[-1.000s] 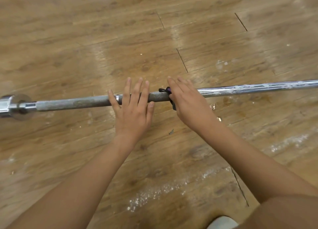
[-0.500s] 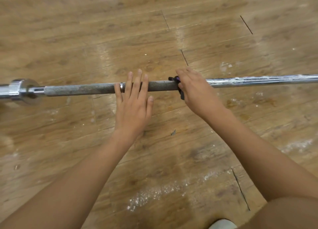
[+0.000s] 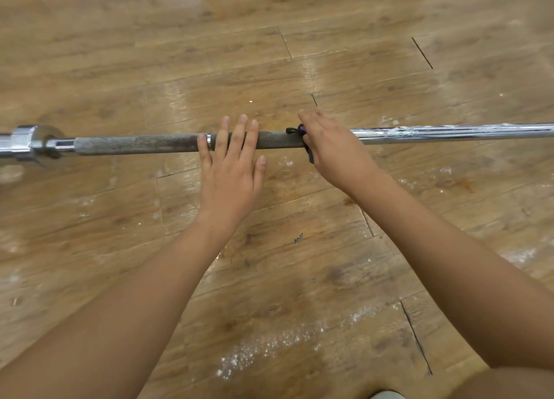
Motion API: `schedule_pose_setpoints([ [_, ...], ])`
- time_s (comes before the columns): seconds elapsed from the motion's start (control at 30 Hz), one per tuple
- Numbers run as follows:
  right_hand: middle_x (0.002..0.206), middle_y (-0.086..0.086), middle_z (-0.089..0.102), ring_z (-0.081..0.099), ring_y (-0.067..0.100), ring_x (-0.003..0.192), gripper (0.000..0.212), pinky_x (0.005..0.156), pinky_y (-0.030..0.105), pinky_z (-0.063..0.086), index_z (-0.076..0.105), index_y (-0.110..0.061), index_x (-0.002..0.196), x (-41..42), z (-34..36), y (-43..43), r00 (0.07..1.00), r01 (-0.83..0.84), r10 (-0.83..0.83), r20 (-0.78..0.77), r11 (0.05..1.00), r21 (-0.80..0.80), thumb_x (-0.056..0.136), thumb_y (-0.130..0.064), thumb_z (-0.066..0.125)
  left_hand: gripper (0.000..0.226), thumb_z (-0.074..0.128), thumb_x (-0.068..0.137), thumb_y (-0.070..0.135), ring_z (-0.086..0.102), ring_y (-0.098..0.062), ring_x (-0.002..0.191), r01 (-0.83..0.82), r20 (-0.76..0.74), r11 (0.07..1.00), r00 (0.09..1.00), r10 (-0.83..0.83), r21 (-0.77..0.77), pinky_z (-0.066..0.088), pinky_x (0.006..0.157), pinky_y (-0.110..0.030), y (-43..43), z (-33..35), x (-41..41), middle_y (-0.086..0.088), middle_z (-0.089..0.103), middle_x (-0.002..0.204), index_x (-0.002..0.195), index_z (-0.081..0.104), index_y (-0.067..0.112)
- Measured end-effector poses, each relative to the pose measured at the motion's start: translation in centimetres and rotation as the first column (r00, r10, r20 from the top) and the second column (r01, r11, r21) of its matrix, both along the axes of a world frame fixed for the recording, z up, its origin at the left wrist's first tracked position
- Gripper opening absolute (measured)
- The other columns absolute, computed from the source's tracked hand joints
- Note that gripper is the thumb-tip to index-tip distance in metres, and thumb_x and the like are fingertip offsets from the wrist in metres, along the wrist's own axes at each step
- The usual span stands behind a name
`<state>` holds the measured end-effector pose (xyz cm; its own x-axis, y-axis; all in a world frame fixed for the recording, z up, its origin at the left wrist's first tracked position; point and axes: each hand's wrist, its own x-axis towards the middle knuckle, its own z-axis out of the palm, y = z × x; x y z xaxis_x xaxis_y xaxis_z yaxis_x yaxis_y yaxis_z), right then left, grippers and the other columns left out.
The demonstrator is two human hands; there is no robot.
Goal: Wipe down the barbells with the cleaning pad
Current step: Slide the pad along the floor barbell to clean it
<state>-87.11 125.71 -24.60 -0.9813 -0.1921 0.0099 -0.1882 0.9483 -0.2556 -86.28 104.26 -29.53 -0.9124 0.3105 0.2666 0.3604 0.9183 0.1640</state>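
The barbell point(image 3: 144, 144) lies flat on the wooden floor point(image 3: 269, 68). The left hand point(image 3: 230, 176) is spread flat with straight fingers across its rough grey section, and just to the right the right hand point(image 3: 335, 152) is cupped over the bar, holding the cleaning pad point(image 3: 295, 130) against it. Only a dark purple-ish scrap of the pad pokes out, the right thumb is hidden, and both ends of the bar are cut off.

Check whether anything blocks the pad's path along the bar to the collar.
The left hand rests, fingers straight, across the grey knurled steel barbell, between the dark cleaning pad under the right hand and the chrome collar.
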Motion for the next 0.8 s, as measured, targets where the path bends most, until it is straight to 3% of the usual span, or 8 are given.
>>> schedule_pose_setpoints([
  [0.13, 0.143, 0.017, 0.054, 0.041, 0.036, 0.139, 0.052, 0.117, 0.048, 0.032, 0.037, 0.001, 0.151, -1.4, -0.8, -1.1, 0.999, -0.049, 0.049, -0.012, 0.998, 0.025, 0.101, -0.010, 0.047, 0.057, 0.029, 0.109, 0.041, 0.014, -0.028, 0.157, 0.003, 0.006, 1.000, 1.000, -0.003, 0.021, 0.003, 0.123, -0.060, 0.2, 0.2, -0.8, -0.002, 0.028, 0.167, 0.161, 0.027, 0.016],
  [0.27, 0.146, 0.019, 0.052, 0.039, 0.037, 0.141, 0.049, 0.118, 0.046, 0.030, 0.040, 0.003, 0.149, -0.8, -0.2, 0.3, 0.999, -0.011, 0.010, -0.054, 1.000, -0.021, 0.101, -0.006, 0.047, 0.056, 0.029, 0.109, 0.039, 0.020, -0.028, 0.155, 0.016, -0.003, 1.000, 1.000, -0.016, 0.020, 0.008, 0.123, -0.062, -0.2, 0.6, -1.6, -0.003, 0.034, 0.163, 0.160, 0.030, 0.015],
  [0.37, 0.136, 0.018, 0.059, 0.045, 0.038, 0.132, 0.046, 0.110, 0.044, 0.034, 0.046, 0.002, 0.144, -1.1, -0.2, 0.3, 0.996, 0.030, -0.029, -0.088, 1.000, 0.009, 0.098, -0.003, 0.047, 0.055, 0.030, 0.108, 0.038, 0.027, -0.029, 0.152, -0.005, -0.002, 0.999, 1.000, 0.005, 0.050, 0.010, 0.122, -0.062, 0.3, 0.9, -1.9, -0.003, 0.042, 0.157, 0.157, 0.036, 0.014],
  [0.47, 0.129, 0.014, 0.062, 0.048, 0.036, 0.126, 0.042, 0.108, 0.043, 0.035, 0.051, -0.003, 0.136, -2.9, -0.5, -1.5, 0.997, -0.045, 0.048, -0.061, 0.998, 0.046, 0.094, -0.003, 0.049, 0.053, 0.029, 0.108, 0.038, 0.031, -0.027, 0.150, -0.101, 0.041, 0.984, 0.995, 0.096, 0.144, 0.007, 0.123, -0.060, 1.6, 1.2, -2.0, -0.001, 0.050, 0.150, 0.153, 0.044, 0.014],
  [0.57, 0.126, 0.013, 0.063, 0.048, 0.035, 0.128, 0.041, 0.108, 0.043, 0.034, 0.052, -0.004, 0.134, -2.9, -0.8, -1.4, 0.993, -0.066, 0.069, -0.093, 0.997, 0.035, 0.093, -0.002, 0.053, 0.055, 0.027, 0.107, 0.038, 0.029, -0.027, 0.151, -0.134, 0.072, 0.980, 0.990, 0.125, 0.148, 0.006, 0.123, -0.061, 2.3, 1.3, -2.1, -0.001, 0.046, 0.154, 0.153, 0.044, 0.015],
  [0.7, 0.142, 0.014, 0.055, 0.038, 0.034, 0.142, 0.062, 0.120, 0.043, 0.020, 0.041, -0.003, 0.150, -1.3, -1.4, 0.7, 0.989, 0.055, -0.055, -0.134, 0.998, -0.001, 0.091, -0.003, 0.060, 0.056, 0.027, 0.108, 0.038, 0.017, -0.027, 0.156, -0.075, 0.072, 0.994, 0.995, 0.069, 0.077, 0.003, 0.123, -0.061, 1.5, 1.3, -2.4, -0.003, 0.032, 0.165, 0.160, 0.031, 0.016],
  [0.8, 0.143, 0.013, 0.055, 0.038, 0.033, 0.141, 0.054, 0.118, 0.041, 0.019, 0.039, -0.005, 0.150, -2.5, -1.5, -0.1, 0.989, 0.060, -0.054, -0.137, 0.997, 0.042, 0.097, -0.006, 0.050, 0.056, 0.028, 0.109, 0.038, 0.011, -0.026, 0.158, -0.086, 0.062, 0.994, 0.995, 0.082, 0.064, 0.002, 0.123, -0.062, 1.7, 1.2, -2.6, -0.003, 0.027, 0.167, 0.161, 0.028, 0.017],
])
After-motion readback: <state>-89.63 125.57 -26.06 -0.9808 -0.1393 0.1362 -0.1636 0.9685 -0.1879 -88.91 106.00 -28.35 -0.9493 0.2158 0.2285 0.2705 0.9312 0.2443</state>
